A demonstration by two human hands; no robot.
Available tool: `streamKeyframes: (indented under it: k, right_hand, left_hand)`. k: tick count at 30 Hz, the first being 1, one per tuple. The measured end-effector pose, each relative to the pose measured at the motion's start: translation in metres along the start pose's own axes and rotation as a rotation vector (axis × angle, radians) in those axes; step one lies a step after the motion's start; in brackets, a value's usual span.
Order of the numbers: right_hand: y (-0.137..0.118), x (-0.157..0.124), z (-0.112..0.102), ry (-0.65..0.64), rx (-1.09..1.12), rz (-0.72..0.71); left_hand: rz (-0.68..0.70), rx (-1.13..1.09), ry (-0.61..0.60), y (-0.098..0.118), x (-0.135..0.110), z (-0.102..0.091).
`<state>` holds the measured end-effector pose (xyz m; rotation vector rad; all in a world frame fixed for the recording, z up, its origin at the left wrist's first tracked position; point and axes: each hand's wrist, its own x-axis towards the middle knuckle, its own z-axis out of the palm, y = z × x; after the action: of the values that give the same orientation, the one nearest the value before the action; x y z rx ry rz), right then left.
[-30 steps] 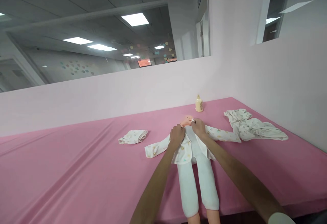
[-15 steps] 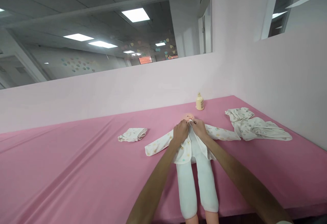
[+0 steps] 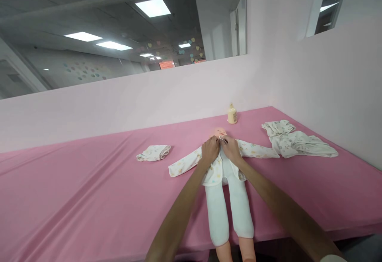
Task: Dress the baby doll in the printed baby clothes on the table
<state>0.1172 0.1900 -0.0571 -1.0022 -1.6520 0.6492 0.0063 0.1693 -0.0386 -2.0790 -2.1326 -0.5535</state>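
A baby doll in white leggings lies on its back on the pink table, its legs hanging over the near edge. It wears an open patterned white jacket with the sleeves spread out to both sides. My left hand and my right hand meet at the jacket's collar, just under the doll's chin. Both are closed, pinching the jacket's front edges and a thin tie between them.
A small folded patterned cloth lies to the left of the doll. A heap of patterned baby clothes sits at the right by the wall. A cream bottle stands at the back against the pink partition.
My hands have come together from the doll's chest sides to the collar, drawing the jacket fronts closer. The view has tilted slightly.
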Motion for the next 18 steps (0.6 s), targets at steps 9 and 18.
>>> streamKeyframes:
  k: [9,18]
  right_hand:
    - [-0.001,-0.004,0.003,-0.051,-0.146,-0.059]
    - [0.002,-0.005,0.001,-0.078,-0.123,-0.160]
  left_hand:
    - [-0.030,-0.243,-0.038,-0.007,0.001,0.001]
    - [0.000,-0.365,-0.076,-0.013,0.008,-0.002]
